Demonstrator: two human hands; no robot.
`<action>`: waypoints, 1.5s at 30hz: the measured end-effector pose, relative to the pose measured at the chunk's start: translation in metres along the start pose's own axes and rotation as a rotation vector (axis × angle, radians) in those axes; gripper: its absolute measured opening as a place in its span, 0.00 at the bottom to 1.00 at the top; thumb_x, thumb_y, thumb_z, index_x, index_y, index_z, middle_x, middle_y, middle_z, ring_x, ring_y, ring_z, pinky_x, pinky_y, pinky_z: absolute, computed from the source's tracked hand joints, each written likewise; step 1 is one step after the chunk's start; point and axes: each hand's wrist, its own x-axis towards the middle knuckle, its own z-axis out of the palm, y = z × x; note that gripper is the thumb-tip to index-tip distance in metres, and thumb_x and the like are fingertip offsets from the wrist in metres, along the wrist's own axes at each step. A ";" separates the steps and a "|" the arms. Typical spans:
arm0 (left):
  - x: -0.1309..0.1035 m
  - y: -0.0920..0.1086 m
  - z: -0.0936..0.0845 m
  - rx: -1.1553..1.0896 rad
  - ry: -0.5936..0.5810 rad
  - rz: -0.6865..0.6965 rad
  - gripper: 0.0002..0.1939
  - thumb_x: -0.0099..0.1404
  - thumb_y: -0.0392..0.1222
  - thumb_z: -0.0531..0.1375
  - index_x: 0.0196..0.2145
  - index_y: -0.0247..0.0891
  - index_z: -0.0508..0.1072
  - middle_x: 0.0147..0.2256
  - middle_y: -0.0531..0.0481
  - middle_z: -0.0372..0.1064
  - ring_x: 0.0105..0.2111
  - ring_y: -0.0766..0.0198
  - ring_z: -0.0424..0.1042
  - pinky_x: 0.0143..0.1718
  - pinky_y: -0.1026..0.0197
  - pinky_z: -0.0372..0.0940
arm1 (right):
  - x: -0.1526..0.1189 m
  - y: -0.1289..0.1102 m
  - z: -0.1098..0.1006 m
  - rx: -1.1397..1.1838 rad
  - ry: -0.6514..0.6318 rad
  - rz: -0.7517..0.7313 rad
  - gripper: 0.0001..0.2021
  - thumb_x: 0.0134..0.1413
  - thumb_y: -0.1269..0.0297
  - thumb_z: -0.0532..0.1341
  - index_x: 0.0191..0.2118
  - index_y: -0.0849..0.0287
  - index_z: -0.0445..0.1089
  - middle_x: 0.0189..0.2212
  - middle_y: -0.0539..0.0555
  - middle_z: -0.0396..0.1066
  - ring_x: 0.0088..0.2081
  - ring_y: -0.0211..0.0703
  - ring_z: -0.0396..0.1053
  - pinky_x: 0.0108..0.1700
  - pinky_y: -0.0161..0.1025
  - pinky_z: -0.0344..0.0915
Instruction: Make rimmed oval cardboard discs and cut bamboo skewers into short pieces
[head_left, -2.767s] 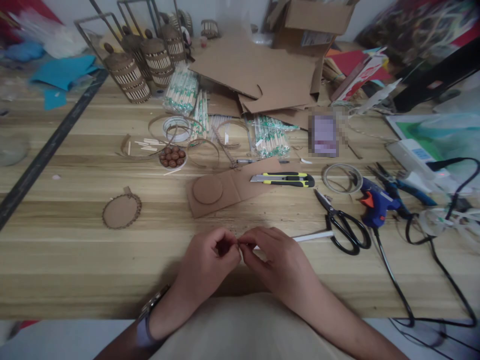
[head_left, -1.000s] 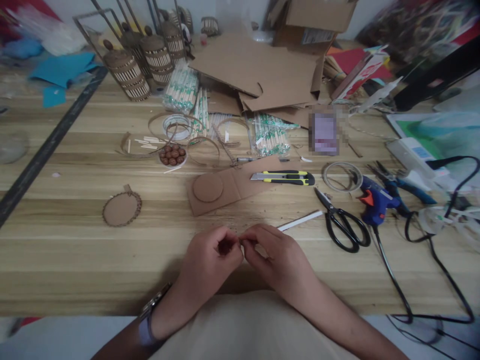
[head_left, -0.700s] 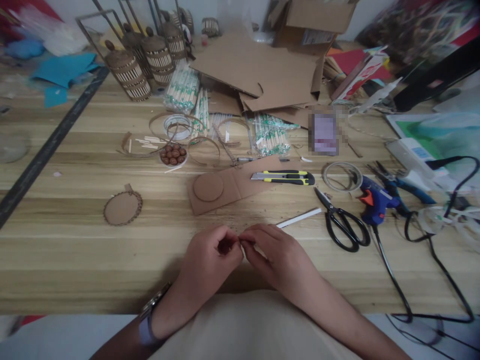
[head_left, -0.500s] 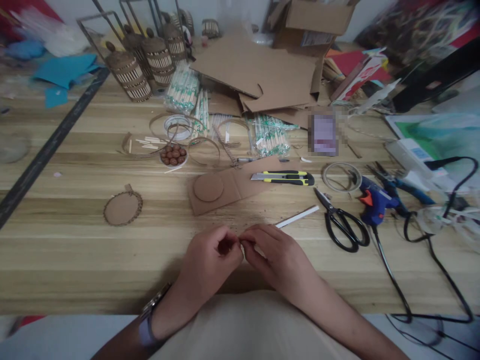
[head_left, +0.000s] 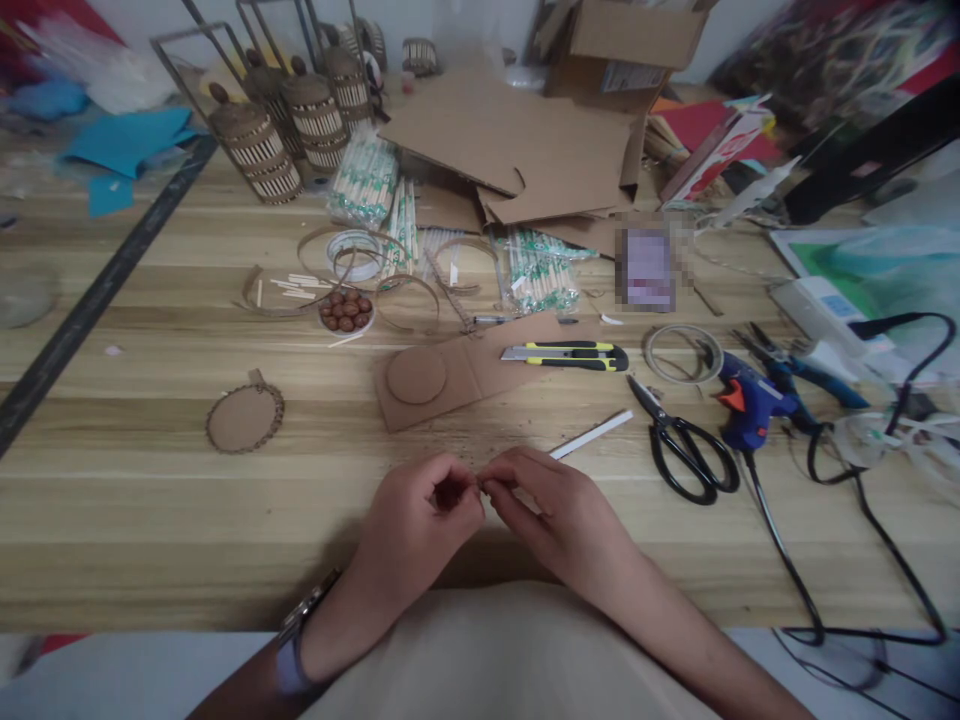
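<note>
Thumb pressed to forefinger on each side, a person's left hand (head_left: 424,515) and right hand (head_left: 566,520) face each other at the near edge of a pale wood-grain tabletop (head_left: 150,520). Between their tips, which all but touch, both pinch a thin brownish sliver (head_left: 478,483), too small to make out clearly.

A narrow, straight white strip with a brown edge (head_left: 592,434) shows just beyond the right hand, the nearer of the two. Its long axis slants outward and to the right, away from the body, its near end hidden by the knuckles. Whether it runs on to the pinched tips cannot be told. Its far end stops just beside a pair of black-handled metal scissors (head_left: 662,424).

Farther out, straight ahead, an oblong piece of brown cardboard (head_left: 495,358) bears a round brown cardboard disc (head_left: 417,376) and a yellow-and-black utility knife (head_left: 574,356). Well to the left lies a flat cardboard round with a braided brown rim (head_left: 244,418). On the far right, past the scissors, rests a blue glue gun with an orange trigger (head_left: 757,408).
</note>
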 end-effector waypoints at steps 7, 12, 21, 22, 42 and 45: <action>0.000 0.000 0.001 0.056 0.014 0.019 0.07 0.55 0.37 0.54 0.22 0.39 0.69 0.20 0.56 0.67 0.23 0.66 0.67 0.26 0.65 0.58 | -0.001 -0.002 0.002 -0.142 0.031 -0.098 0.09 0.65 0.74 0.54 0.38 0.58 0.70 0.32 0.54 0.75 0.34 0.44 0.73 0.36 0.38 0.68; 0.000 0.000 0.001 0.078 -0.001 0.032 0.07 0.56 0.37 0.54 0.22 0.38 0.70 0.20 0.55 0.67 0.23 0.66 0.66 0.27 0.65 0.58 | -0.002 -0.002 0.003 -0.176 0.042 -0.099 0.08 0.63 0.74 0.56 0.37 0.58 0.71 0.30 0.54 0.75 0.32 0.44 0.72 0.35 0.38 0.68; -0.001 -0.002 0.001 0.053 -0.009 0.061 0.07 0.56 0.35 0.54 0.22 0.39 0.69 0.20 0.56 0.67 0.23 0.67 0.66 0.26 0.66 0.59 | -0.002 -0.002 0.002 -0.043 0.036 0.013 0.08 0.60 0.75 0.56 0.34 0.57 0.70 0.29 0.52 0.74 0.31 0.41 0.72 0.33 0.35 0.66; -0.001 -0.002 0.001 0.053 -0.006 0.063 0.07 0.56 0.35 0.55 0.22 0.39 0.69 0.20 0.56 0.67 0.23 0.67 0.66 0.26 0.66 0.59 | -0.002 -0.002 0.002 -0.027 0.039 0.025 0.08 0.60 0.75 0.56 0.34 0.57 0.70 0.29 0.52 0.74 0.31 0.41 0.72 0.33 0.35 0.66; -0.002 0.001 0.000 0.128 -0.004 0.104 0.07 0.57 0.32 0.56 0.23 0.39 0.69 0.21 0.55 0.68 0.24 0.66 0.68 0.27 0.65 0.60 | -0.005 -0.006 0.005 -0.071 0.063 0.067 0.07 0.58 0.75 0.56 0.33 0.57 0.69 0.28 0.51 0.75 0.29 0.40 0.73 0.30 0.34 0.66; -0.003 0.001 0.000 0.112 0.000 0.109 0.07 0.57 0.33 0.56 0.23 0.39 0.69 0.21 0.55 0.67 0.24 0.66 0.68 0.27 0.65 0.59 | -0.004 -0.007 0.004 -0.015 0.060 0.100 0.07 0.57 0.75 0.56 0.33 0.56 0.69 0.28 0.50 0.74 0.30 0.39 0.73 0.29 0.32 0.65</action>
